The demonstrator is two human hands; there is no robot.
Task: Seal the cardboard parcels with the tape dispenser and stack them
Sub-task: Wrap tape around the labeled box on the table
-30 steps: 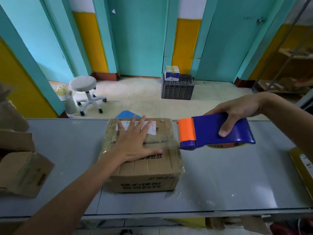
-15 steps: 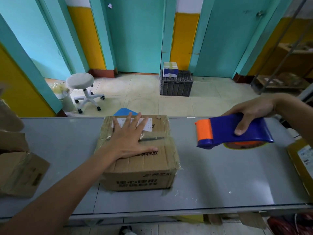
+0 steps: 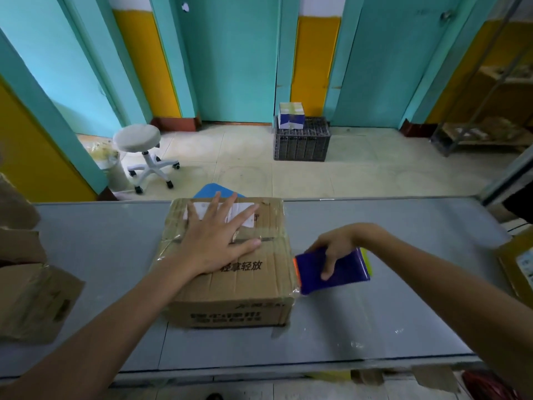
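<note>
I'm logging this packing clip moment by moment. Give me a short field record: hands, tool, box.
left hand: flat on top of the box, fingers spread
right hand: grips the tape dispenser
tape dispenser: blue, orange end at the box's right side
box: on the grey table, white label on top
elsewhere: more cardboard boxes at the table's left end

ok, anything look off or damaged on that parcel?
Minor only. The cardboard parcel under the flat left hand has wrinkled clear tape along its left edge. Loose tape ends stick out at its near right corner, next to the tape dispenser that the right hand grips. No tear shows on it.
</note>
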